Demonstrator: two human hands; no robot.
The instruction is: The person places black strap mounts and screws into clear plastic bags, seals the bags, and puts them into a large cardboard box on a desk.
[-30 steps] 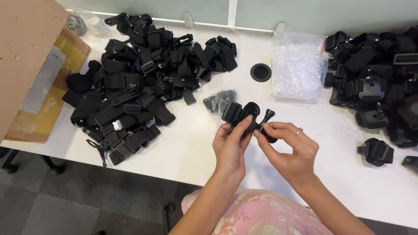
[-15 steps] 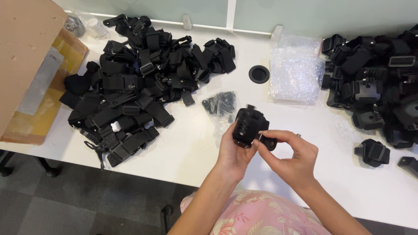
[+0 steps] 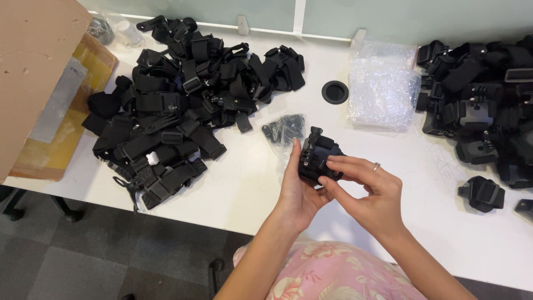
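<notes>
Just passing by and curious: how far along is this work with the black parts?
Possibly done: the pile of black parts on the right, though I can't confirm. In hand: the left hand and right hand hold one black mount. Left: the big heap of black straps and a small bag of parts.

Bare table [image 3: 244, 183] between strap heap [image 3: 183, 100] (left) and bubble wrap [image 3: 382, 91].
</notes>
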